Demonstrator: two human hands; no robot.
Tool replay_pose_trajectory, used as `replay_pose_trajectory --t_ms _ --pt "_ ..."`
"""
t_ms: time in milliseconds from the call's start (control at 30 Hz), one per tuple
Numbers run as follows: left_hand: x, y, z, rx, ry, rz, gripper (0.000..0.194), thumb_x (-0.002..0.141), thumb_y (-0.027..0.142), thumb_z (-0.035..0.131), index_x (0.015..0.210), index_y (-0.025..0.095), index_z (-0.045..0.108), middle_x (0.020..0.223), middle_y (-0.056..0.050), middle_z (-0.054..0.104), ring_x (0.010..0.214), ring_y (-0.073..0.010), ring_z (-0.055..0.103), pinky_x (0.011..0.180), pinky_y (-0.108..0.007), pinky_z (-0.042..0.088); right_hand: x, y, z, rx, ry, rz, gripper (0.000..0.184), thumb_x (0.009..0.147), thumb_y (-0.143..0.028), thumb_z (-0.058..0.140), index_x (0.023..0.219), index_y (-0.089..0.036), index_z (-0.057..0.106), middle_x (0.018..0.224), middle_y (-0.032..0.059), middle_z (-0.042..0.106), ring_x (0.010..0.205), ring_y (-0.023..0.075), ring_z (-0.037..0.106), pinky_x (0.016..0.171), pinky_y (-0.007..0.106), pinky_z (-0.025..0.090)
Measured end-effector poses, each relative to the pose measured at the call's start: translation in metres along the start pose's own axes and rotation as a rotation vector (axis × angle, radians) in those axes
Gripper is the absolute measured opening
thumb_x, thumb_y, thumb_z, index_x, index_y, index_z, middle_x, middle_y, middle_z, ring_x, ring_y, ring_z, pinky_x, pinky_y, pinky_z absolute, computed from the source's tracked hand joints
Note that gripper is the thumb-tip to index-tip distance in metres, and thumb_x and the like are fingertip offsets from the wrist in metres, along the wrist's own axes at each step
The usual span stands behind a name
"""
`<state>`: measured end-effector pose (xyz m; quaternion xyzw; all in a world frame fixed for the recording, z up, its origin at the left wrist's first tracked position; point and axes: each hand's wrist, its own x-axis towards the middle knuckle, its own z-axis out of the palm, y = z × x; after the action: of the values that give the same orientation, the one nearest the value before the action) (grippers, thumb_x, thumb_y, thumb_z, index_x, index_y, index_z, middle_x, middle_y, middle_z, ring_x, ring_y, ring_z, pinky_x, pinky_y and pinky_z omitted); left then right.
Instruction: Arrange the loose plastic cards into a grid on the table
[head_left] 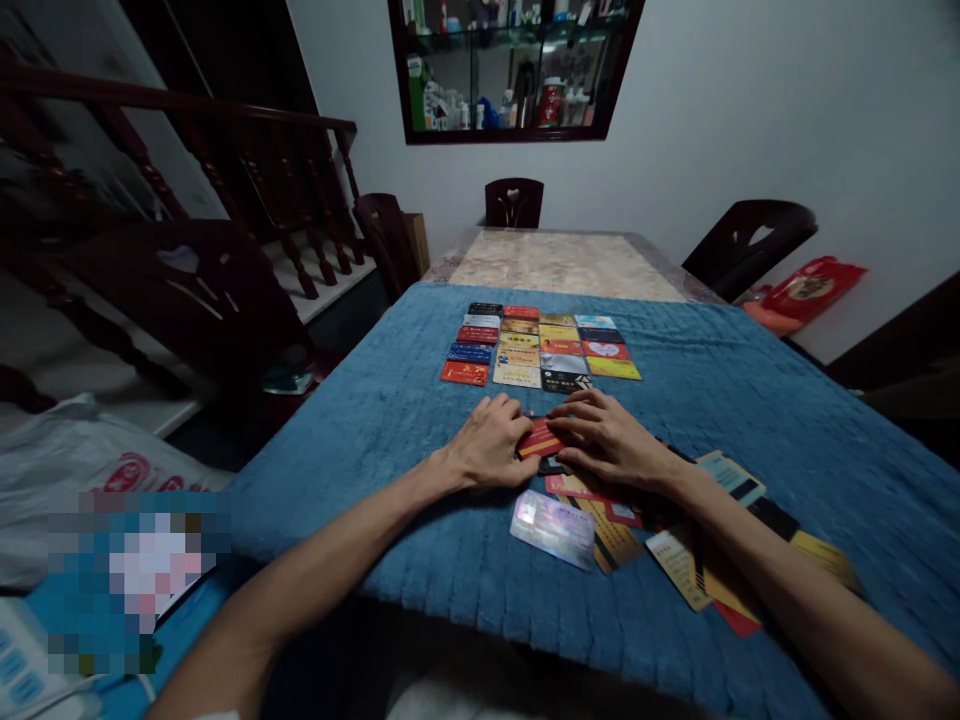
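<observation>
A red card with a gold stripe lies between my two hands at the middle of the table. My left hand grips its left side, fingers curled and thumb at the near edge. The fingers of my right hand bend over its right end. Partly under the hands is a dark card. Nearer to me lies a shiny silver-purple card, overlapping a gold card. Beyond the hands, several cards stand in columns of overlapping rows, among them an orange-red one and a black one.
Loose cards, such as a cream one and a light blue one, spread under and around my right forearm. A blue cloth covers the near table. Dark chairs stand around it. A white plastic bag sits at the left.
</observation>
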<state>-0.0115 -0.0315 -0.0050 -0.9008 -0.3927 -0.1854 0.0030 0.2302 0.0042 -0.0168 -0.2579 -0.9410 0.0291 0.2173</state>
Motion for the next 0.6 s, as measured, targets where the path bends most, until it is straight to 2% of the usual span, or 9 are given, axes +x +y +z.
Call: replay_pose_trajectory --t_ms 267,400,600 --pt "0.000 -0.008 -0.002 -0.075 0.013 0.005 0.019 0.083 0.034 0.066 0.084 0.017 0.074 0.087 -0.008 0.069 0.086 -0.0222 0.058 0.080 -0.038 0.047 -0.001 0.004 0.004 0.018 0.038 0.025 0.030 0.099 -0.033 0.051 0.119 -0.024 0.072 0.114 0.0111 0.074 0.111 0.0294 0.056 0.091 0.050 0.048" --pt "0.001 -0.010 -0.005 -0.113 0.009 0.010 0.018 0.085 0.029 0.062 0.084 0.017 0.076 0.083 -0.008 0.071 0.084 -0.0218 0.061 0.080 -0.038 0.047 -0.001 0.005 0.005 -0.013 0.074 0.063 0.028 0.099 -0.033 0.052 0.113 -0.023 0.074 0.110 0.0101 0.076 0.107 0.0289 0.058 0.088 0.047 0.047" --pt "0.003 -0.016 -0.006 -0.202 0.091 0.003 0.019 0.087 0.025 0.060 0.078 0.018 0.075 0.079 -0.006 0.073 0.080 -0.0196 0.063 0.079 -0.035 0.049 0.001 0.004 0.008 -0.028 0.137 0.082 0.025 0.100 -0.032 0.053 0.110 -0.023 0.074 0.103 0.0095 0.077 0.100 0.0267 0.061 0.084 0.043 0.047"
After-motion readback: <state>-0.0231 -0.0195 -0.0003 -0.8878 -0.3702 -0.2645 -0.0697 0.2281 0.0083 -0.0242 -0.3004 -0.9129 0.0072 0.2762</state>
